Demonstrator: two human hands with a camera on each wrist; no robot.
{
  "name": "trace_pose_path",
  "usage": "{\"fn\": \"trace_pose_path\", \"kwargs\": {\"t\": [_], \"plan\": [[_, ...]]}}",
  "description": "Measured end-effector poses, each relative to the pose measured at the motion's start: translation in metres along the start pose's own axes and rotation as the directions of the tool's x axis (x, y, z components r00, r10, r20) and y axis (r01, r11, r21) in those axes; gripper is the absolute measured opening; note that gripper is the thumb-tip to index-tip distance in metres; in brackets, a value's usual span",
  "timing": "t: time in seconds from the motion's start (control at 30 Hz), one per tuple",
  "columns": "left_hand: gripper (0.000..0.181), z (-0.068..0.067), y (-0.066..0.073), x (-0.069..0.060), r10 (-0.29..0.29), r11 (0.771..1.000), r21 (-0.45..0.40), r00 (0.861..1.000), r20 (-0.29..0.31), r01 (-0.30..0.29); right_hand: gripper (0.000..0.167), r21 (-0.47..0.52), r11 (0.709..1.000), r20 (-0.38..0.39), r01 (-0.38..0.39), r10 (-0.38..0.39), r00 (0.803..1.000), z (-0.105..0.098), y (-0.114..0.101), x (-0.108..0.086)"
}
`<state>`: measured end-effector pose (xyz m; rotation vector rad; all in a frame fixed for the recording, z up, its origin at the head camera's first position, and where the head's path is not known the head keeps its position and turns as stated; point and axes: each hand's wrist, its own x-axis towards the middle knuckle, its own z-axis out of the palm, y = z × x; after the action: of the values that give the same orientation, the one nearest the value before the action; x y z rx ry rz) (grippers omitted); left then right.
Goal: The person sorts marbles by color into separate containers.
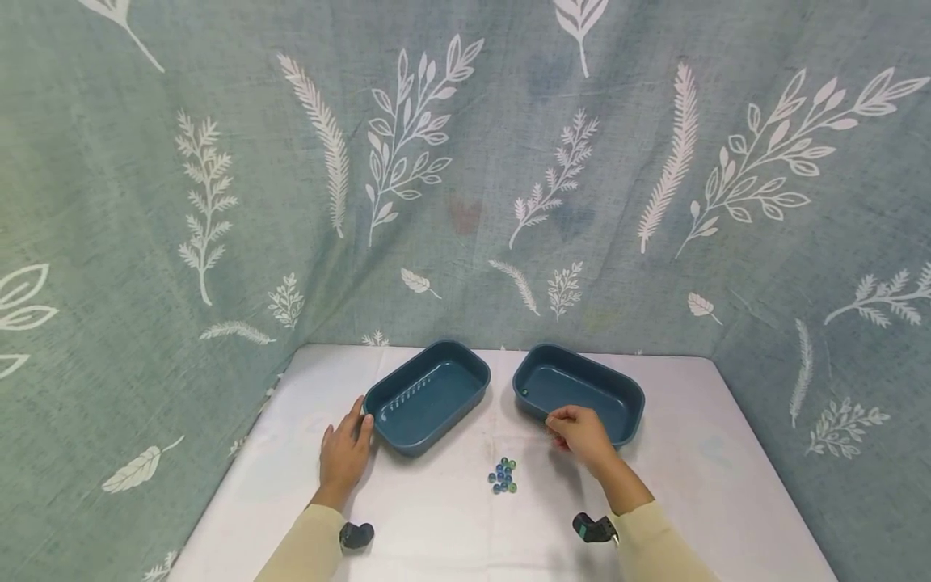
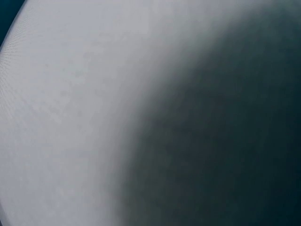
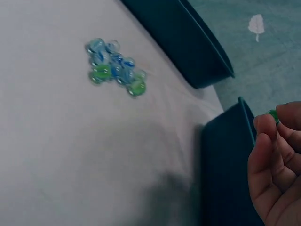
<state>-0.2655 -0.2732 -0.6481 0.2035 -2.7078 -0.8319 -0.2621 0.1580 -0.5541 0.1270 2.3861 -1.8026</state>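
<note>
Right hand [image 1: 579,436]: thumb and fingertips pinch a green glass marble [image 3: 273,114]; the hand is at the right tray's near side, around 7 o'clock of its middle, and whether it touches the rim I cannot tell.
Left hand [image 1: 344,454]: fingers loosely spread and unbent, touching the end of the left tray at about 9 o'clock.
Marble cluster [image 1: 502,477]: blue and green glass, bunched on the white tablecloth [image 1: 436,517], with the right hand at its 2 o'clock.
Right tray [image 1: 633,386]: dark teal, rectangular with rounded corners, between 1 and 2 o'clock from the cluster.
Marble in tray [image 1: 524,391]: dark green, lying inside the right tray at its 9 o'clock end.
Left tray [image 1: 436,396]: matching dark teal, slanted, between 10 and 11 o'clock from the cluster.
Backdrop [image 1: 465,267]: grey-green fabric printed with white leaves, at 12 o'clock beyond both trays.
</note>
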Motion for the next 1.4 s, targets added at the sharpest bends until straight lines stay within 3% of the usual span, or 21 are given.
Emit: {"fn": "trace_pose_path", "kwargs": {"t": [0.37, 0.87, 1.27, 1.4], "plan": [[0.062, -0.003, -0.001, 0.002, 0.007, 1.0, 0.007, 1.0, 0.003, -0.007, 0.02, 0.027, 0.999, -0.016, -0.021, 0.021, 1.0, -0.016, -0.011, 0.017], [0.065, -0.005, 0.003, 0.004, -0.006, 1.0, 0.001, 1.0, 0.007, 0.006, 0.026, -0.122, 0.992, -0.025, 0.001, -0.004, 1.0, -0.044, -0.021, 0.049], [0.063, -0.003, 0.003, 0.002, 0.01, 1.0, 0.013, 1.0, -0.002, -0.01, 0.024, -0.164, 0.985, -0.049, -0.056, 0.049, 0.998, -0.05, -0.008, 0.063], [0.062, -0.003, 0.002, 0.0, 0.01, 1.0, 0.004, 1.0, -0.007, -0.01, 0.02, -0.221, 0.972, -0.069, -0.074, 0.06, 0.996, -0.049, 0.0, 0.066]]}}
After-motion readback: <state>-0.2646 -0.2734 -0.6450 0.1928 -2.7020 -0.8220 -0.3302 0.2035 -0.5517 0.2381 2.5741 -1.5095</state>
